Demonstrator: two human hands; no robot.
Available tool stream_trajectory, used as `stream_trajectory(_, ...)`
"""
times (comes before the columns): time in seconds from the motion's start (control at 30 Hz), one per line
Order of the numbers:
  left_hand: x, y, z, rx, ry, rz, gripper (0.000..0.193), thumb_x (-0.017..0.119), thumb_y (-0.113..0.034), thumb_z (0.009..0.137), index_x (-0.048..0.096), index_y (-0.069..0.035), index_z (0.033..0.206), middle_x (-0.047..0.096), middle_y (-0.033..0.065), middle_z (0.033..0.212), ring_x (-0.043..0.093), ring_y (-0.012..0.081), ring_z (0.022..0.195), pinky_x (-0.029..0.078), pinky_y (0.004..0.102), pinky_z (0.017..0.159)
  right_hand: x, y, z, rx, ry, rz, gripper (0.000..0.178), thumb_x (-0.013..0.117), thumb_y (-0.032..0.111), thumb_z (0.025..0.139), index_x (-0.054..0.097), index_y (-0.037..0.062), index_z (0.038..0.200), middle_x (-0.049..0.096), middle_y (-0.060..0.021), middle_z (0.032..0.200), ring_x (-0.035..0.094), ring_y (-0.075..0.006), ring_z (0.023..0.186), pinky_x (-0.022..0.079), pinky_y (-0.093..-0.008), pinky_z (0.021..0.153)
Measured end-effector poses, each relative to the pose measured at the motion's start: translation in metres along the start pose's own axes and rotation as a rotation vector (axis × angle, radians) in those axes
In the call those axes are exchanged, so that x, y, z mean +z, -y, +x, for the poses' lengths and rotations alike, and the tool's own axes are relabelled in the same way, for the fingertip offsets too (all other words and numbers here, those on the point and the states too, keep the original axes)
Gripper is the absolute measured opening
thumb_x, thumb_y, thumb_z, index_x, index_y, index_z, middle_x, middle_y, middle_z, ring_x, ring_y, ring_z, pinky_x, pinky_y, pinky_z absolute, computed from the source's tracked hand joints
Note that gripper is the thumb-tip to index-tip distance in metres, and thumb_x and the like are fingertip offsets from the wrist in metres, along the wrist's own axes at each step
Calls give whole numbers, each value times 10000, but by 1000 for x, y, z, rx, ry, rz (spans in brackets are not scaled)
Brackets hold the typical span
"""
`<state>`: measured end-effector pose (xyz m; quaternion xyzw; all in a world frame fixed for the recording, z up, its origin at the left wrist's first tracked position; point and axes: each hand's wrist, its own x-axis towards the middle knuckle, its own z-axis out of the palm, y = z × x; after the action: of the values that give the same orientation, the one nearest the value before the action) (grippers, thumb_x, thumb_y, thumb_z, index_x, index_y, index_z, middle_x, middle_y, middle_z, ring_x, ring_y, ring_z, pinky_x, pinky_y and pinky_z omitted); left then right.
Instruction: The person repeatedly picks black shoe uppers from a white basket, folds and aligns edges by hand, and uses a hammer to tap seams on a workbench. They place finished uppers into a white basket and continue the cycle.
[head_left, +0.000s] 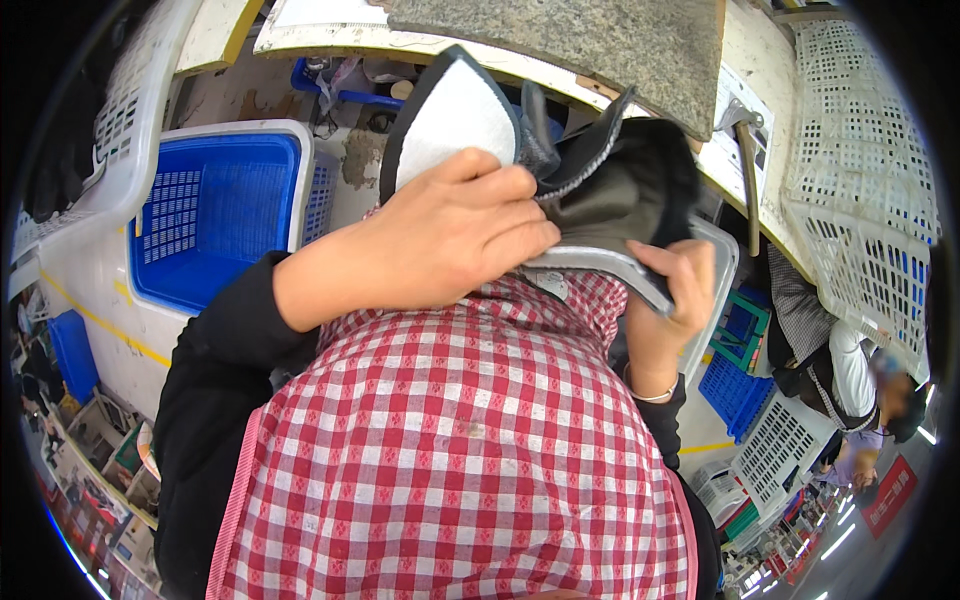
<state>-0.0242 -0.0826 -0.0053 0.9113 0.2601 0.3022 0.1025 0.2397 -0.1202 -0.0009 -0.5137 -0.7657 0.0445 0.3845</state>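
A person in a red-and-white checked apron (450,430) and black sleeves holds what appears to be a dark shoe upper (610,205) in both bare hands, at the upper centre of the frame, just above the apron's top. The upper has a pointed white panel (455,115) with a dark border, raised dark flaps, an olive-brown inner face and a pale grey edge; its right side is blurred.

The left hand (455,235), at centre, has its fingers curled over the material beside the white panel, gripping it. The right hand (680,285), right of centre, pinches the grey edge between thumb and fingers; a thin bracelet (655,397) circles its wrist.

Across the top runs a pale workbench (310,32) bearing a speckled stone slab (590,45). A hammer (748,170) lies at its right edge, the handle pointing down the frame. White perforated crates (850,140) fill the upper right. A blue plastic basket (215,260) stands at left. Another person (853,365) shows at the right edge.
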Motion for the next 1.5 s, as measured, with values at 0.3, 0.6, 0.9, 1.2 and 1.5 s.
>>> stream_trajectory(0.3,53,14,28,-103,38,-142,404,768,-37,776,652,-55,1162,683,83,947,588,258,909,447,373,855,-14,-4,38,-122,624,-195,288,837,216,744,737,101,988,694,-65,806,686,-269,816,517,-410,726)
stream_trajectory(0.6,-21,29,51,-250,-297,15,523,809,-115,795,606,-49,1272,665,136,1047,663,344,1029,527,424,883,9,-12,26,-51,432,-108,104,761,183,845,721,111,910,727,-65,787,715,-268,680,516,-378,538)
stream_trajectory(0.9,59,42,54,-386,114,-104,178,681,-134,903,738,-21,1029,730,169,928,719,354,856,571,405,761,70,-37,56,-329,659,-145,88,748,184,789,736,109,744,710,-123,745,725,-309,740,559,-419,655)
stream_trajectory(1.2,79,33,-15,-427,18,-629,527,604,-352,1050,548,-65,1488,472,154,1559,427,298,1465,336,439,1202,78,-81,60,-341,756,73,211,805,305,792,773,137,917,728,-132,826,702,-369,752,550,-447,650)
stream_trajectory(1.5,125,69,5,-397,42,-596,251,682,-210,982,691,-19,1144,665,87,1139,618,274,1125,468,407,969,53,-55,45,-407,691,8,155,783,263,796,729,119,772,688,-88,712,688,-311,668,523,-414,589)
